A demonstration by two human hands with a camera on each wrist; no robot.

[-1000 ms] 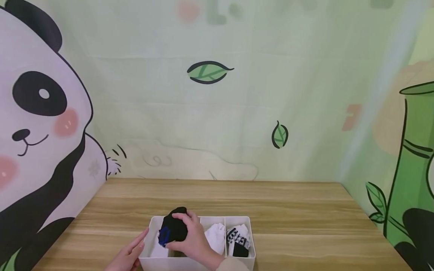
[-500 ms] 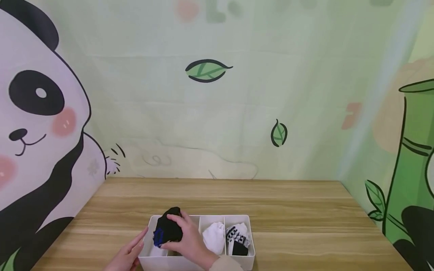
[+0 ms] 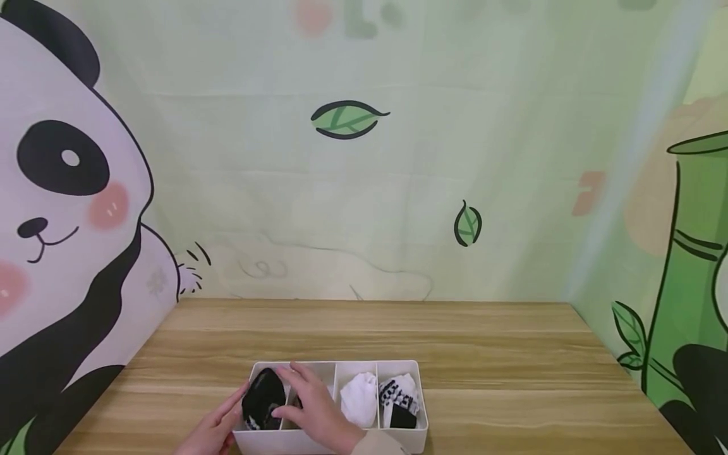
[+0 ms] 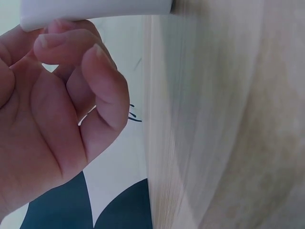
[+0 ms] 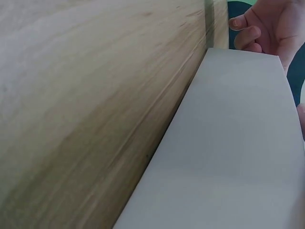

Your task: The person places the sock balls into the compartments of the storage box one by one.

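Observation:
A bundled black sock sits in the leftmost compartment of a white divided box. My right hand is over the compartment beside it, fingers spread, with thumb and fingertips at the sock's right side; whether they touch it cannot be told. Something dark in that second compartment is mostly hidden by this hand. Against the box's left end, my left hand rests its fingers; the left wrist view shows those fingers loosely bent near the white wall.
A white bundled sock lies in the third compartment and a black-and-white patterned one in the rightmost. The box stands on a wooden table. Behind it hangs a printed backdrop with a panda and leaves.
The black sock has gone left and down from my right hand's grip into the leftmost compartment. My right hand's fingers have loosened from it. The left hand stays at the box's end.

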